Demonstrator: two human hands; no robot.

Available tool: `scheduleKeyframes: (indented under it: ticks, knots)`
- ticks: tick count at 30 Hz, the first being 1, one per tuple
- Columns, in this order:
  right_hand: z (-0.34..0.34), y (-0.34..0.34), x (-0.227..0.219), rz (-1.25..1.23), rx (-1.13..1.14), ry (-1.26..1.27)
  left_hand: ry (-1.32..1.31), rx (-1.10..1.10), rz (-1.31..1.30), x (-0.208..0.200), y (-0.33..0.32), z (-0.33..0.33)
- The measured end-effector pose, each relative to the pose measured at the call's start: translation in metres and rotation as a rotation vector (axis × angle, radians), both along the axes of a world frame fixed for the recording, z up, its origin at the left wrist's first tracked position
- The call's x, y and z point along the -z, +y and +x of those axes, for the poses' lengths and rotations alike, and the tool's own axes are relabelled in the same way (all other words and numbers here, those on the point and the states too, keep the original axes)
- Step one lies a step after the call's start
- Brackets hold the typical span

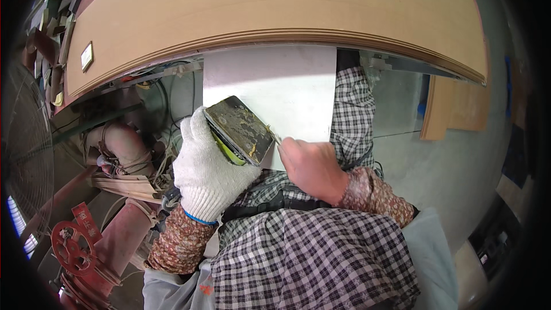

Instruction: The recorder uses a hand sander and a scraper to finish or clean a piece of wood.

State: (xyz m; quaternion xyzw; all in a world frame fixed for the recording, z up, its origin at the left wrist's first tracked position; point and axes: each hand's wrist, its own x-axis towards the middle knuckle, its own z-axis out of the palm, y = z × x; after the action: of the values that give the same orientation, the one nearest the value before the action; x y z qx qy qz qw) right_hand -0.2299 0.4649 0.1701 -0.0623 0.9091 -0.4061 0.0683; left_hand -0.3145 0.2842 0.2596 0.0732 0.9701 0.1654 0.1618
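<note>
My left hand (212, 166), in a white knitted glove with a blue cuff edge, is closed round a palm sander (229, 152) with a bright green body. The sander is tilted so that its square dark pad (240, 128) faces up. The pad is worn, with patchy yellowish residue on it. At the pad's right edge, my bare right hand (311, 167) is closed in a pinch. A thin, pale sliver of something juts from its fingers and meets the yellowish bits there. Its kind is too small to make out.
Under the sander, a white board (275, 80) lies over my lap, by a checkered apron (321, 252). Beyond it is a stack of brown panels (275, 6) with a small white label. To the left stand a red pipe with a handwheel (73, 239), hoses and a fan (26, 155). Boards (453, 109) lean at right.
</note>
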Motion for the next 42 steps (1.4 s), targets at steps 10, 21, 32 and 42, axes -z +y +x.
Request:
scheduleKeyframes:
  ticks: [10,21,32,42]
  knots:
    - [0.0,-0.001,0.004,0.042,0.008,0.056,0.004,0.03,-0.018,-0.001,0.0,0.0]
    - [-0.003,-0.001,0.001,0.101,0.004,0.053,0.002,0.033,-0.027,0.0,-0.002,0.001]
    - [-0.005,-0.002,0.006,0.181,-0.022,0.057,0.019,0.047,-0.048,0.002,-0.003,-0.002]
    - [-0.007,-0.001,0.009,0.09,-0.028,0.079,-0.05,0.04,-0.012,0.003,-0.009,-0.011]
